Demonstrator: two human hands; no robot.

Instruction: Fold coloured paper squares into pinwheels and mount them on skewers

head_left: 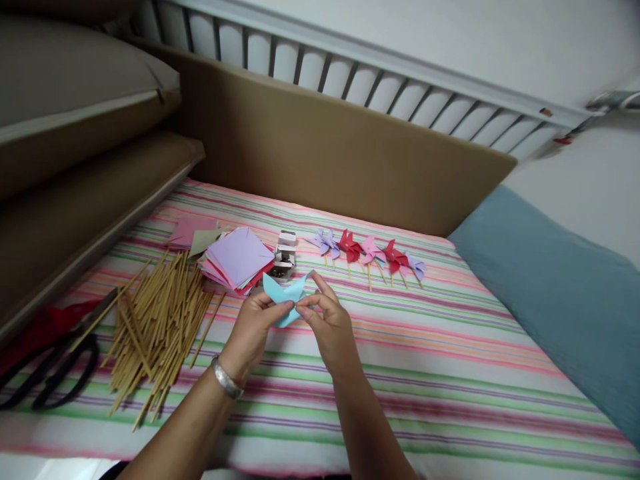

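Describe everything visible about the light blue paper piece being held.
The light blue paper is thin, matte, and partly folded, with pointed flaps sticking up to the left and right. The left hand and right hand pinch it at its middle, holding it just above the striped cloth, in front of the stapler.

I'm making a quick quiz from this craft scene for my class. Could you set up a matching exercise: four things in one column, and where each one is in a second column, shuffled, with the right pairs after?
Things:
1. light blue paper
2. black scissors
3. wooden sticks
4. finished pinwheels

Places:
A. in a loose pile on the striped cloth, left of the hands
B. in a row on the cloth, beyond and right of the hands
C. pinched between the left hand and the right hand
D. at the far left edge, beside the stick pile

Pairs: 1-C, 2-D, 3-A, 4-B
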